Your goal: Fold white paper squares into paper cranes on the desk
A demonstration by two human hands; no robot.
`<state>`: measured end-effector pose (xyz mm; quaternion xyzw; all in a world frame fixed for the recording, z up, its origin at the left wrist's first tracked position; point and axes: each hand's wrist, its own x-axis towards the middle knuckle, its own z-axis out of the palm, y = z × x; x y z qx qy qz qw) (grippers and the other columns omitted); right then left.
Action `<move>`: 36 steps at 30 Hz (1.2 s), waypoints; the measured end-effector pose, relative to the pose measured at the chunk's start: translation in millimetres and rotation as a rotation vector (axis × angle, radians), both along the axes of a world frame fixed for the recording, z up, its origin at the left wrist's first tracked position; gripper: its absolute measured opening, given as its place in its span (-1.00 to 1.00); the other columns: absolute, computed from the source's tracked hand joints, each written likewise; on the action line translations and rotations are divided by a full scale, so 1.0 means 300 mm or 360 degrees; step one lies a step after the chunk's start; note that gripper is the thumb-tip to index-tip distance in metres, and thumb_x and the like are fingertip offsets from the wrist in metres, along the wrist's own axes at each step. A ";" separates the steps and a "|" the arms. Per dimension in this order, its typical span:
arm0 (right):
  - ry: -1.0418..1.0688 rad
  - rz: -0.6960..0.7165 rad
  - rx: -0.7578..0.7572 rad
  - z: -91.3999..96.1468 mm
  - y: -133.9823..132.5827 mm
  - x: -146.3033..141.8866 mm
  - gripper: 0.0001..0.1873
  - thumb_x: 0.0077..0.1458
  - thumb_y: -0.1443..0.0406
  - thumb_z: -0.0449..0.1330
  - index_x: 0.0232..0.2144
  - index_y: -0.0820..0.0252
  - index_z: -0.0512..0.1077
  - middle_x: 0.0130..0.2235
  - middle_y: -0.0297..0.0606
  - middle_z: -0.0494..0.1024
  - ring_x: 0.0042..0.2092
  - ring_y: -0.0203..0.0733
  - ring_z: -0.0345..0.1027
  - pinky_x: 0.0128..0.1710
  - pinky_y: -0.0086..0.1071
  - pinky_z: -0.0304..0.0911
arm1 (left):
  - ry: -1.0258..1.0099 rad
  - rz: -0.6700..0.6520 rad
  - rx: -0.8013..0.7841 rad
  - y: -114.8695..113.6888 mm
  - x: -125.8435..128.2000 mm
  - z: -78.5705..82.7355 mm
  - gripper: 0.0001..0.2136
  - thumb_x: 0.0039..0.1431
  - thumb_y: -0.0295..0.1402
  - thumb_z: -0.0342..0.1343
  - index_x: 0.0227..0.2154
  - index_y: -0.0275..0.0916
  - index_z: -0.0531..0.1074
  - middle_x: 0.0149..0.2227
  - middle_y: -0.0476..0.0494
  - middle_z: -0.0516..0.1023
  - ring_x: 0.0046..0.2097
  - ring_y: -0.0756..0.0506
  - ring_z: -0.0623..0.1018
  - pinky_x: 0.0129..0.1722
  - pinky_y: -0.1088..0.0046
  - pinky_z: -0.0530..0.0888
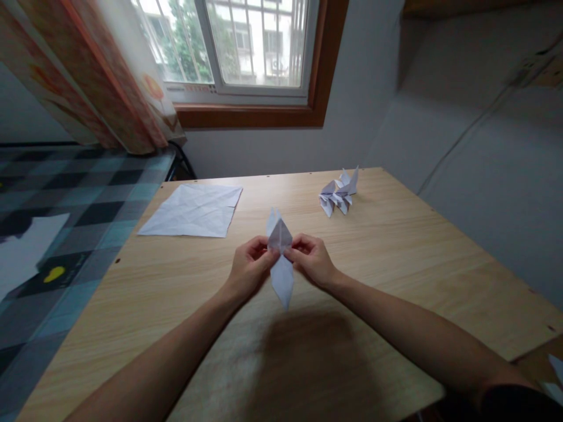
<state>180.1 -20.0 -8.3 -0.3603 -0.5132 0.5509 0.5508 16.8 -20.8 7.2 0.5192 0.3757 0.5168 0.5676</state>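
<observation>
Two bare hands hold a folded white paper (pixel 282 284) over the middle of the wooden table (pixel 396 269). The left hand (pixel 250 265) pinches its left side, with the thumb on the front and the other fingers curled in. The right hand (pixel 315 262) pinches its right side the same way, so the fingers of both hands are closed on the paper. The two thumb tips are close together at the paper's narrow middle. One pointed part sticks up and another points down toward the near side. On the far left of the table lies a flat white sheet (pixel 191 212) with crease lines all over it. On the far right sits a little group of folded paper shapes (pixel 338 194) with sharp tips. A checked cloth (pixel 112 187) is to the left of the table, and a window (pixel 261 50) is at the far side, beside a flowery curtain (pixel 127 111).
</observation>
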 end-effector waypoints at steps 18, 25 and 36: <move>-0.0056 -0.0177 0.0053 -0.005 -0.018 -0.017 -0.69 -0.10 0.22 0.42 -0.30 0.13 0.43 -0.42 -0.41 0.47 -0.42 -0.32 0.33 -0.41 -0.43 0.28 | 0.0681 0.0226 0.0407 -0.019 0.010 0.003 -0.83 0.16 -0.24 0.17 -0.34 -0.24 0.53 -0.34 -0.08 0.50 -0.35 -0.04 0.47 -0.36 0.46 0.39; -0.0422 -0.0109 0.0494 0.018 -0.032 -0.003 -0.85 0.13 0.33 0.19 -0.31 0.10 0.58 -0.18 -0.23 0.41 -0.15 -0.20 0.35 -0.15 -0.30 0.33 | 0.0216 0.0080 0.0101 0.001 0.003 -0.013 -0.73 0.02 -0.19 0.31 -0.31 -0.27 0.49 -0.36 -0.07 0.59 -0.34 -0.06 0.53 -0.33 0.47 0.43; -0.0311 0.0097 0.0247 -0.037 0.001 0.014 -0.78 -0.03 0.38 0.27 -0.26 0.10 0.52 -0.16 -0.29 0.56 -0.29 -0.27 0.42 -0.27 -0.36 0.37 | -0.0062 0.0075 -0.0180 -0.001 0.003 0.005 -0.41 -0.04 -0.23 0.31 0.02 -0.16 0.18 -0.54 0.13 0.51 -0.57 -0.02 0.50 -0.52 0.52 0.40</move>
